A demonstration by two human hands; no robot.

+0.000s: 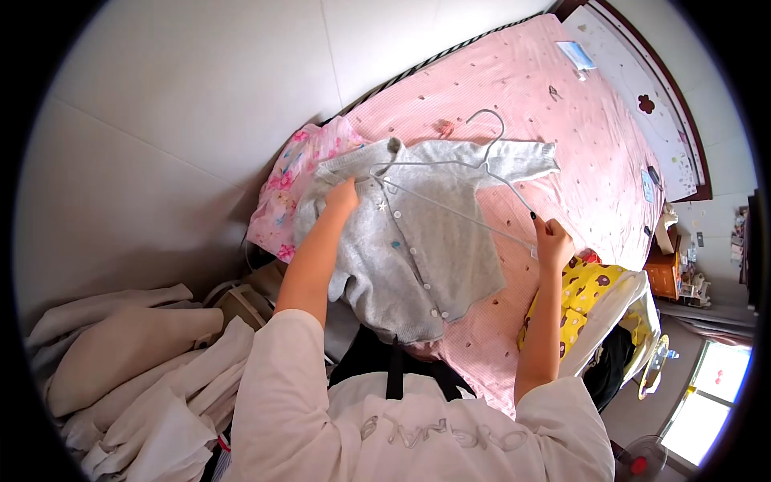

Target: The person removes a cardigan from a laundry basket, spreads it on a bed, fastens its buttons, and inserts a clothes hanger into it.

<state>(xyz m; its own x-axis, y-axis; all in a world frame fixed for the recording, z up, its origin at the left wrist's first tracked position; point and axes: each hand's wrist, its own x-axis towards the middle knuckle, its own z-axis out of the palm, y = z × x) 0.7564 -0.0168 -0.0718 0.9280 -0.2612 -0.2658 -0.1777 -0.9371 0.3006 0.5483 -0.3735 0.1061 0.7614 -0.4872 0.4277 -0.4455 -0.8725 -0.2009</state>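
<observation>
A grey buttoned cardigan (426,225) lies on the pink bed sheet, its collar toward the upper left and one sleeve stretched to the right. My left hand (343,195) is closed on the cardigan near its collar. A thin grey wire hanger (442,163) crosses the top of the cardigan, with its left end at the collar and its hook pointing up. My right hand (554,241) is closed around the hanger's right end, over the sheet and off the cardigan.
Pink floral cloth (281,189) lies at the bed's left edge by the wall. Pale clothes (161,386) are heaped at the lower left. Yellow patterned cloth (582,293) and white fabric sit right of my right arm. A fan (642,458) stands at the lower right.
</observation>
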